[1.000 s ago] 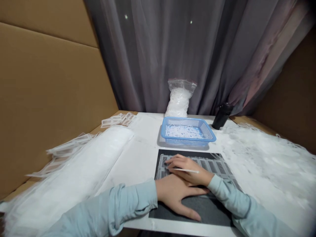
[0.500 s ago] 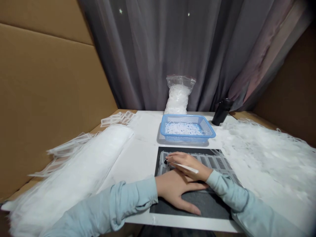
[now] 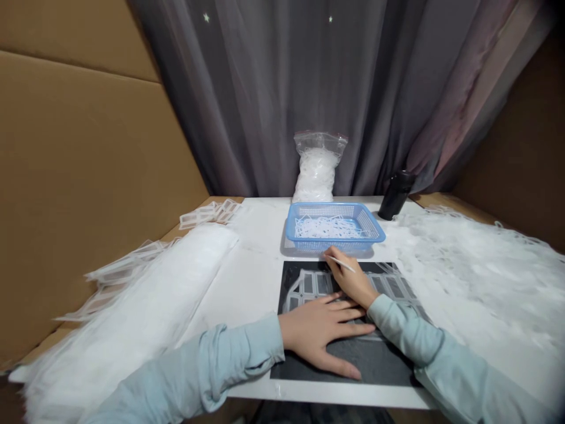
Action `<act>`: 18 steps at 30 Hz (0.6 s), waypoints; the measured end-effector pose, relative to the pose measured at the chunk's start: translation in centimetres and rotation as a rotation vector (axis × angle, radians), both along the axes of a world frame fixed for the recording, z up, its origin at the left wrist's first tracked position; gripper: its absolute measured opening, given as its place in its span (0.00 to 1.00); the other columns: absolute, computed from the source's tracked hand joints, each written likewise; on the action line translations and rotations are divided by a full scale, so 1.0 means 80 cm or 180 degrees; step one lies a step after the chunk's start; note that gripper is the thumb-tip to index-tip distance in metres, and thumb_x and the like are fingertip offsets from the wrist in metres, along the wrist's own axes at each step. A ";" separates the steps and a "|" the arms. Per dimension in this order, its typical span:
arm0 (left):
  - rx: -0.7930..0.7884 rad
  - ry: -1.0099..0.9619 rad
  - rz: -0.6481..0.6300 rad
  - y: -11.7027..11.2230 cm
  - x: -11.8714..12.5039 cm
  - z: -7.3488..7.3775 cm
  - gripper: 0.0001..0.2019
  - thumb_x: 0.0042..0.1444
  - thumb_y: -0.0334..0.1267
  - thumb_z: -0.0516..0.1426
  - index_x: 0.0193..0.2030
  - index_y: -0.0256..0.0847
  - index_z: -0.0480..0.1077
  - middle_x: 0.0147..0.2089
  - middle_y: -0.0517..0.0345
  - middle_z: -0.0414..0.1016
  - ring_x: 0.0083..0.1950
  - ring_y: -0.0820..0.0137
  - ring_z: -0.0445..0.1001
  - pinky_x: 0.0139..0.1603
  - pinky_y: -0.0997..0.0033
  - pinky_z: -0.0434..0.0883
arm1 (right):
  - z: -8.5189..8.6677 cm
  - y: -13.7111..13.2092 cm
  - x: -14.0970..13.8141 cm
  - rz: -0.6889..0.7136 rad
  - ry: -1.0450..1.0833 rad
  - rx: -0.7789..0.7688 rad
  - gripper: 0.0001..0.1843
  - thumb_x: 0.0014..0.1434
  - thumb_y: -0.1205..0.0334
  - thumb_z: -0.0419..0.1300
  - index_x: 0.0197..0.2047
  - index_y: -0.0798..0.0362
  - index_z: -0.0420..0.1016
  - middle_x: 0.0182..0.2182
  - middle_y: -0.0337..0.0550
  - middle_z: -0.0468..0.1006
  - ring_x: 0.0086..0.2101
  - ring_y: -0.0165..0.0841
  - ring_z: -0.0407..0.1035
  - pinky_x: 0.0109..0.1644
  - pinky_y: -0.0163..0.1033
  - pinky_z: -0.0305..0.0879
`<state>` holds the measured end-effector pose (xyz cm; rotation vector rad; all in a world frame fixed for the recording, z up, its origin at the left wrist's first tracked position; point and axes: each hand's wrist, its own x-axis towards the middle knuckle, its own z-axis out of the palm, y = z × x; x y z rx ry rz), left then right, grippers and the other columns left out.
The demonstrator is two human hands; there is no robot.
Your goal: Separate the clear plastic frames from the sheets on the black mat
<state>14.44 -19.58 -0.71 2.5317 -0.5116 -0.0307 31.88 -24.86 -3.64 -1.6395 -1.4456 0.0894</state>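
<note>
My left hand lies flat with its fingers spread, resting across a translucent plastic sheet with rectangular windows on a black mat. Just beyond it, my right hand is closed round a thin white pen-like stick, whose far end is hidden by the fingers. Its fingertips are over the mat's far edge, close to the near side of a blue basket. Thin white plastic strips lie loose in that basket.
A clear zip bag full of white pieces stands behind the basket, with a black bottle to its right. A long stack of white sheets lies on the left. Tangled translucent plastic pieces cover the right side. A cardboard wall stands left.
My right hand has moved away from me and to the right, from the sheet's left corner towards the basket, still holding the stick. My left hand stays pressed on the sheet.
</note>
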 end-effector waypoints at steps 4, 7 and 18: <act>-0.0076 0.0031 -0.0036 0.000 -0.001 0.003 0.39 0.63 0.64 0.51 0.73 0.43 0.52 0.76 0.50 0.50 0.77 0.59 0.43 0.77 0.54 0.33 | 0.004 -0.006 0.013 -0.0169 0.0233 0.0040 0.14 0.69 0.51 0.49 0.36 0.50 0.67 0.28 0.42 0.74 0.29 0.37 0.70 0.38 0.41 0.65; -0.0032 0.0075 -0.0032 0.000 -0.001 0.004 0.39 0.63 0.64 0.51 0.73 0.44 0.52 0.76 0.51 0.49 0.77 0.58 0.44 0.77 0.54 0.33 | 0.012 -0.014 0.011 -0.0002 0.0444 0.0027 0.16 0.68 0.48 0.53 0.37 0.50 0.71 0.38 0.47 0.78 0.42 0.41 0.73 0.50 0.45 0.66; -0.0045 -0.0098 0.0040 -0.001 0.000 -0.003 0.38 0.62 0.64 0.51 0.72 0.44 0.56 0.74 0.52 0.55 0.76 0.57 0.50 0.76 0.55 0.42 | 0.021 -0.041 -0.006 0.1315 0.1195 -0.0873 0.17 0.65 0.46 0.59 0.41 0.52 0.75 0.44 0.47 0.82 0.46 0.39 0.77 0.50 0.44 0.74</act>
